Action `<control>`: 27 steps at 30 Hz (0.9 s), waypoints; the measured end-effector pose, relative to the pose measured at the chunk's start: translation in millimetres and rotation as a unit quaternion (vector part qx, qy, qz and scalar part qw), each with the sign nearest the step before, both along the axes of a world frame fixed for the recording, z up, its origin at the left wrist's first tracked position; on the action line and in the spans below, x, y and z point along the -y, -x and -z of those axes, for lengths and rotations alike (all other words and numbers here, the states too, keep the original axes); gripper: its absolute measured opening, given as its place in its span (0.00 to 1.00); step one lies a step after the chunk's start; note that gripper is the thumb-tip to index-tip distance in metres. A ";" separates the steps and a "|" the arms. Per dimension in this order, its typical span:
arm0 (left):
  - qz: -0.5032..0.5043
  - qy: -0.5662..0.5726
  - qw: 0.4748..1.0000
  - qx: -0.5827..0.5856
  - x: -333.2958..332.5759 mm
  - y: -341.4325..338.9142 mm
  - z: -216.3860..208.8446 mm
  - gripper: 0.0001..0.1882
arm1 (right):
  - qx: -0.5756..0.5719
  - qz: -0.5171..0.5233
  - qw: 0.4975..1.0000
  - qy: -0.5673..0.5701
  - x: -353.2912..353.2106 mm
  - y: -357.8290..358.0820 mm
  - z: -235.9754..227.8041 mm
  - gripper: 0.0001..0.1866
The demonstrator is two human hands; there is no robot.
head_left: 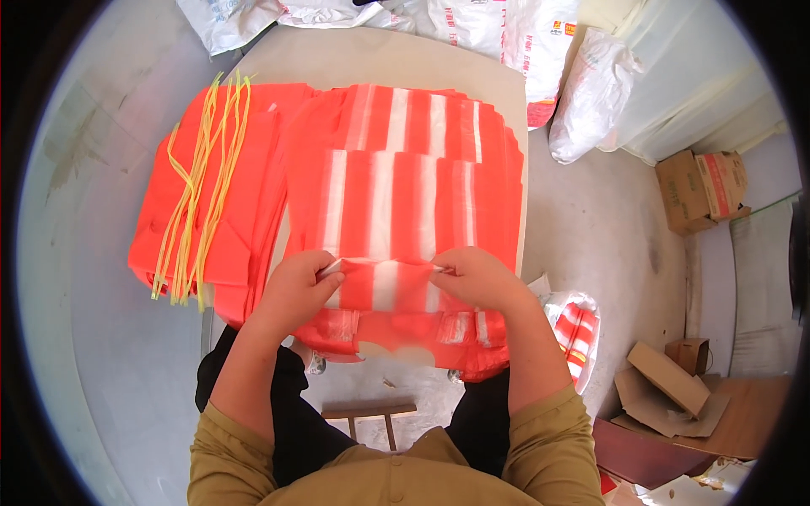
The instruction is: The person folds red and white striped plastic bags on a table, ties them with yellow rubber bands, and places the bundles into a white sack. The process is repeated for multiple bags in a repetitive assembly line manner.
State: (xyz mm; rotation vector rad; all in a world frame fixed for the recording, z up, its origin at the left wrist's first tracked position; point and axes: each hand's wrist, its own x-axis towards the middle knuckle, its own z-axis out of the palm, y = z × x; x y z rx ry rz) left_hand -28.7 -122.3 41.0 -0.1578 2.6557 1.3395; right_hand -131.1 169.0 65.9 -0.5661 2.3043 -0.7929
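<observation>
Both hands are closed in a pinch on a thin red-and-white striped plastic bag [384, 287]. My left hand [302, 288] grips its left side and my right hand [477, 277] its right side, with the film stretched between them. Under and beyond it lies a stack of similar striped plastic bags [405, 198], spread in overlapping layers. The near end of the stack, with curved cut-outs, hangs toward my lap. On the left is a folded pile of plain red plastic bags [156, 215], with a bundle of long yellow ties [221, 160] lying across it.
The beige tabletop [380, 59] shows behind the stacks. White printed sacks [460, 25] stand along its far side, and another white sack [591, 93] leans at the right. A white bag with striped bundles [576, 333] is near my right forearm. Cardboard boxes [700, 190] stand farther right.
</observation>
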 end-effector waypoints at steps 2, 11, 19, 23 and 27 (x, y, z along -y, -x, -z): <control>-0.009 0.002 1.000 0.011 -1.5 1.9 1.7 0.09 | -0.011 0.005 1.000 0.008 -1.5 3.3 10.8 0.12; -0.041 0.036 0.998 0.027 -5.4 10.6 8.0 0.11 | -0.057 0.092 0.993 0.054 -30.8 -1.2 18.1 0.29; -0.077 0.005 0.997 0.009 -3.2 10.1 20.6 0.13 | 0.054 0.151 0.985 0.061 -70.2 -12.8 25.6 0.26; -0.105 -0.001 0.994 -0.020 -2.5 8.4 33.1 0.13 | 0.012 0.146 0.987 0.062 -69.2 -16.1 31.7 0.20; -0.105 0.120 0.987 0.007 -11.7 10.7 5.7 0.13 | -0.021 0.144 0.988 0.055 -70.1 -18.3 35.9 0.13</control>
